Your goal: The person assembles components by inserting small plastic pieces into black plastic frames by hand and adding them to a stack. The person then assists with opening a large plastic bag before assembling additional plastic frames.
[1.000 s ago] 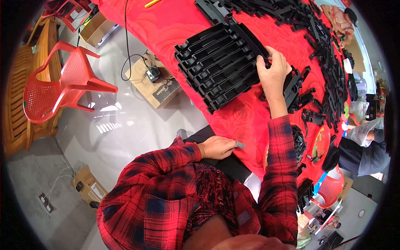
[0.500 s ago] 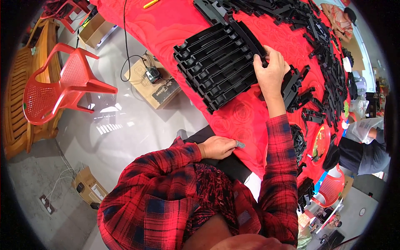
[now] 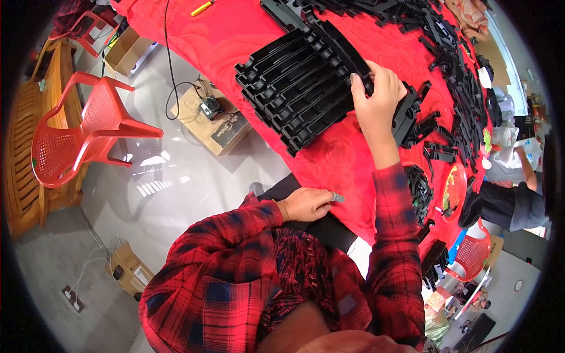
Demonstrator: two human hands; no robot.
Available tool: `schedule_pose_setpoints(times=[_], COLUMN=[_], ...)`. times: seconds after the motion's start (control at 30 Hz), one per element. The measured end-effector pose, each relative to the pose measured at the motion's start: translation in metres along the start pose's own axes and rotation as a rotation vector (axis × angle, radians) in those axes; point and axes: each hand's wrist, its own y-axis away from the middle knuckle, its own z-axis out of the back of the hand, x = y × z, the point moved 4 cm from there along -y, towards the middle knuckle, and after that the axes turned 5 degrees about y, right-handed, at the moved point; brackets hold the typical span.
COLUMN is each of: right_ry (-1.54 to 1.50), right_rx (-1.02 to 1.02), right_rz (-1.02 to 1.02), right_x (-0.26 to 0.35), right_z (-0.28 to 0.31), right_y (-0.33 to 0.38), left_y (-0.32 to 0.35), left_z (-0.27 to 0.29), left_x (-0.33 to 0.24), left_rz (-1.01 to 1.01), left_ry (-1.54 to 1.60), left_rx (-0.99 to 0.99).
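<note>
Currently, the right hand (image 3: 376,99) pinches the near end of a long black plastic strip (image 3: 343,48) between thumb and fingers. That strip lies along the upper right side of a block of parallel black notched plastic strips (image 3: 294,88), which sits at the left edge of a red-cloth-covered counter (image 3: 353,176). The left hand (image 3: 305,205), fingers drawn together, pinches a small grey piece (image 3: 338,197) just over the counter's near edge. Loose black plastic parts (image 3: 456,82) heap to the right, and a yellow pen-like stick (image 3: 202,9) lies far off.
</note>
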Motion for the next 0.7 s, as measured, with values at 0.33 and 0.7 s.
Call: schedule_pose_setpoints(times=[0.33, 0.7], right_ry=[0.001, -0.368], right_rx=[0.039, 0.255], right_rz=[0.055, -0.131], right_x=[0.064, 0.080], right_z=[0.101, 0.132], right_y=[0.066, 0.087], left_y=[-0.037, -0.050], left_z=[0.098, 0.099], left_x=[-0.100, -0.087], left_rz=[-0.079, 0.104], left_ry=[0.937, 1.675], left_rx=[-0.629, -0.424])
